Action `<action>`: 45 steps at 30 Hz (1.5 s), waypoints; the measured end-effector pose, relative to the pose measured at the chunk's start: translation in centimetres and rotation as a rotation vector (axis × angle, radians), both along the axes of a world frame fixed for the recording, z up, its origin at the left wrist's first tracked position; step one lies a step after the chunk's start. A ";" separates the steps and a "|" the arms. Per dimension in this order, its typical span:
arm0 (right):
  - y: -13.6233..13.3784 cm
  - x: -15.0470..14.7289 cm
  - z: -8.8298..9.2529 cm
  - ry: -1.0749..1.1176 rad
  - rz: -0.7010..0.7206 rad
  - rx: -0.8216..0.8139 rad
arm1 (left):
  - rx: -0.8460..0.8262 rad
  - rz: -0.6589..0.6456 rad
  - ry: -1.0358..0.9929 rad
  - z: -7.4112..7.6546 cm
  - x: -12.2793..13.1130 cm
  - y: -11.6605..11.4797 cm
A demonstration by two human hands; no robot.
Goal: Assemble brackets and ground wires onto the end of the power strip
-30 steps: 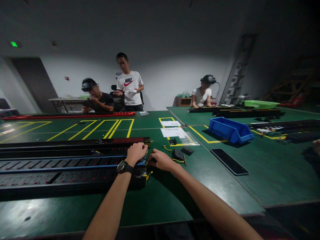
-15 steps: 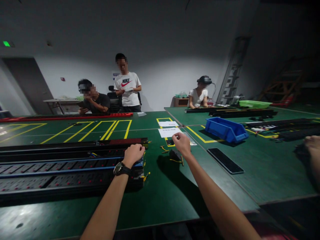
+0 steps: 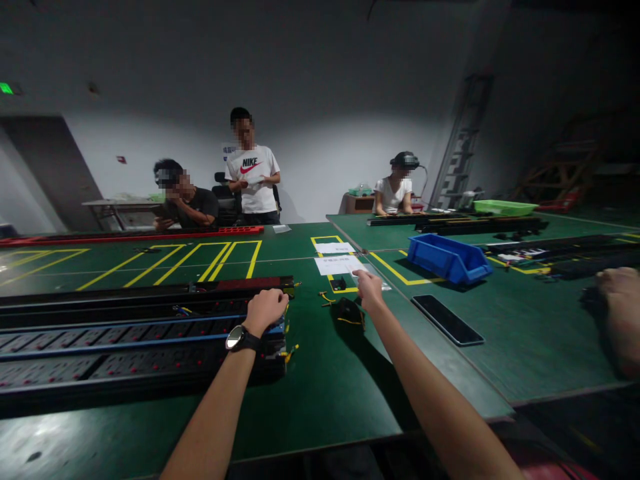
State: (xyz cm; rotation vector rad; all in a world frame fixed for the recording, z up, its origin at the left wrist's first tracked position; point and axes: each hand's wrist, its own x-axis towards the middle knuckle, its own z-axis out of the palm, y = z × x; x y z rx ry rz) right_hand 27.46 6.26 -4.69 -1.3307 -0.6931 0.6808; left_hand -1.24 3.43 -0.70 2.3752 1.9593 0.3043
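My left hand [image 3: 267, 312], with a watch at the wrist, is closed on the end of a long black power strip [image 3: 150, 327] with blue edges and a row of sockets. Its fingertips are mostly hidden. Yellow-green wire ends [image 3: 291, 353] stick out below it. Over the table, my right hand [image 3: 370, 291] has its index finger stretched out beside a clear plastic bag [image 3: 383, 281], and nothing shows in it. A small black part [image 3: 339, 285] lies left of its fingers. Just below is a black block [image 3: 349, 309] with a yellow wire.
Printed paper sheets [image 3: 334, 265] lie past my right hand. A blue bin [image 3: 447, 259] and a phone [image 3: 447, 320] are to the right. Another person's hand [image 3: 620, 307] is at the right edge. Three people are across the green table [image 3: 310, 400].
My right hand has shifted slightly right and lower, and its pinched fingers have opened into a stretched index finger. A small black part now shows clearly beside it. My left hand stays put.
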 end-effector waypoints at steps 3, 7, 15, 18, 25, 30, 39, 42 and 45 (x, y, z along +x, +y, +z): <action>-0.1 -0.4 0.1 0.086 -0.004 0.000 | -0.006 0.004 0.000 0.1 0.0 -0.1; -0.3 -0.5 0.3 0.114 0.009 0.009 | -0.021 0.008 -0.016 0.3 0.1 0.0; -0.7 -0.9 0.7 0.126 0.011 0.004 | -0.032 -0.008 -0.098 0.6 0.0 -0.1; -0.8 -1.0 0.9 0.130 0.007 -0.006 | -0.017 -0.044 -0.097 0.5 -0.1 -0.2; -1.0 -1.2 1.0 0.120 0.002 -0.015 | -0.016 -0.106 -0.084 0.1 -0.4 -0.1; -0.9 -1.3 1.0 0.112 0.000 -0.015 | 0.000 -0.142 -0.082 -0.2 -0.5 0.1; -0.8 -1.2 0.8 0.102 0.030 -0.010 | -0.014 -0.126 -0.077 -0.2 -0.4 0.2; -0.7 -1.3 0.7 0.110 0.030 -0.011 | -0.014 -0.120 -0.067 -0.1 -0.4 0.1; -0.7 -1.3 0.7 0.120 0.030 -0.012 | -0.013 -0.125 -0.062 -0.1 -0.4 0.0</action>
